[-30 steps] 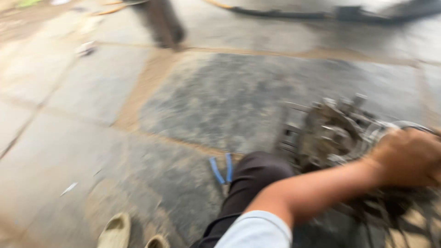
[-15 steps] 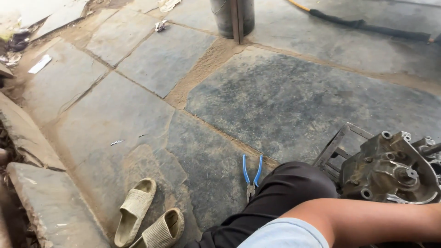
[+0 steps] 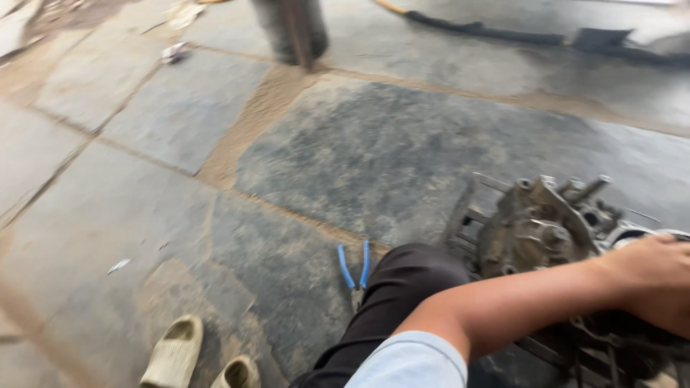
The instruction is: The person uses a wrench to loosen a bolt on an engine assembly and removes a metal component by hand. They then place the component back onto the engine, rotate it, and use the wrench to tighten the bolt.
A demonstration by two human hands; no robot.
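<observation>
My left hand (image 3: 650,284) reaches across to the right and lies on top of a greasy metal engine casing (image 3: 535,230) that stands on the stone floor. The fingers run out past the right edge of the view, so their grip is hidden. My forearm crosses in front of the casing's lower part, and my knee in dark trousers (image 3: 402,280) is just left of it. Blue-handled pliers (image 3: 356,267) lie on the floor beside the knee. My right hand is out of view.
Two pale sandals (image 3: 172,352) lie at the bottom left. A dark post or drum (image 3: 291,29) stands at the top, and a dark hose (image 3: 503,32) runs along the far floor. Sandy joints divide the stone slabs (image 3: 374,151).
The view swung left and down, which took my hand out of view, then came back right. My hand shows again on the engine casing; the pliers and sandals have not moved.
</observation>
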